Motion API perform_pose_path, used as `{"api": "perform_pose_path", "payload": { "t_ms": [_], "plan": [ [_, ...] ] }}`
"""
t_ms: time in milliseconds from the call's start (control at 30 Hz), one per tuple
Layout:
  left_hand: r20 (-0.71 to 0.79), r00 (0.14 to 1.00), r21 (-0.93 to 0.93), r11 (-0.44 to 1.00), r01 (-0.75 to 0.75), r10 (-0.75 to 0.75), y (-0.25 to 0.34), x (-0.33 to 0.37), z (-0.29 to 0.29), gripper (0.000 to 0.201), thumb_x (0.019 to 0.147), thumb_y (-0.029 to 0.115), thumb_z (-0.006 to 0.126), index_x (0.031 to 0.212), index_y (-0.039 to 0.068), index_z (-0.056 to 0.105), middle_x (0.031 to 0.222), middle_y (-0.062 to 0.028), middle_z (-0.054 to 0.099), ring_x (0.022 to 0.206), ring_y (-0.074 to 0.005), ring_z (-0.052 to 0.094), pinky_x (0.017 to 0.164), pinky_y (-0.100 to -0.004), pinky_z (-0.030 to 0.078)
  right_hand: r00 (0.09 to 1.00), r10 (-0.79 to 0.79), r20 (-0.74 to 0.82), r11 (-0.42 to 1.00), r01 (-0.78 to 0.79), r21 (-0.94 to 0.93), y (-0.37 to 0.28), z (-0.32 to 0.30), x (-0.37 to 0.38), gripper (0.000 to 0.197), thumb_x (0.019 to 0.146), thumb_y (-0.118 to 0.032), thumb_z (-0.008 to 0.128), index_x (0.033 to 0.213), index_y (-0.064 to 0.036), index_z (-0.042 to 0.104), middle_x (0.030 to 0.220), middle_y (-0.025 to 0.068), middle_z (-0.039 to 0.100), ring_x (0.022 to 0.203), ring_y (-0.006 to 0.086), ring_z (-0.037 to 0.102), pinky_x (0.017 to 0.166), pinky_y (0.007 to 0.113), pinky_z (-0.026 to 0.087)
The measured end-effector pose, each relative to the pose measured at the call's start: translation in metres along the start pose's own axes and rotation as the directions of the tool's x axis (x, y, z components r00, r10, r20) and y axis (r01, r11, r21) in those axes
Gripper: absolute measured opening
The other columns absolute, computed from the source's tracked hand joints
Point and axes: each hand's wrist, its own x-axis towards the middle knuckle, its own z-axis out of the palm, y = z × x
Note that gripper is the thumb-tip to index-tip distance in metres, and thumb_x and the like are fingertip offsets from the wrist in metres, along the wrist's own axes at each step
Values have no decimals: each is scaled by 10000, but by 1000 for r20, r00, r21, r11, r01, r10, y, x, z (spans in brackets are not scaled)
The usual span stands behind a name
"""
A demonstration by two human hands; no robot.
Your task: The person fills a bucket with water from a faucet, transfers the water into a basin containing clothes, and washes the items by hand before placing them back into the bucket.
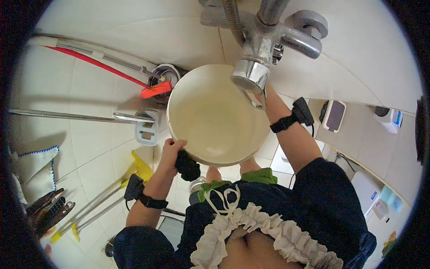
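Observation:
A large round cream-coloured basin [215, 116] fills the middle of the view, under a chrome wall tap [252, 74]. My left hand [169, 154] grips the basin's near left rim, its thumb over the edge. Right beside that hand, a black fuzzy, cloth-like bundle [187, 166] hangs against the basin's outside; whether my fingers hold it too is hidden. My right hand [269, 95] reaches up at the basin's far right side, close to the tap's looped lever. The tap body covers most of its fingers, so its grip does not show.
At the left, a red-headed tool [156, 89] rests by a round bin [165, 74]. A flat mop with a grey-white head [147, 127] leans nearby. Yellow-headed cleaning tools [142, 167] stand lower left. A long shelf edge [358, 168] runs along the right.

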Motion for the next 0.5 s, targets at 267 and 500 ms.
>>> {"api": "perform_pose_path", "payload": {
  "t_ms": [267, 500],
  "plan": [
    [-71, 980, -71, 979, -191, 186, 8, 16, 21, 589, 620, 146, 655, 1056, -60, 318, 900, -150, 470, 753, -216, 528, 613, -322, 465, 907, -110, 405, 647, 375, -664, 12, -7, -62, 326, 793, -261, 495, 1006, -17, 523, 828, 74, 590, 759, 213, 560, 678, 329, 444],
    [-7, 993, -246, 963, -112, 114, 14, 37, 35, 464, 617, 135, 661, 965, -47, 415, 789, -99, 501, 641, -192, 533, 542, -307, 459, 736, 538, 412, 549, 66, -834, -32, 10, -106, 378, 847, -345, 424, 994, -8, 515, 895, 111, 594, 691, 235, 586, 631, 342, 475]
  ]
}}
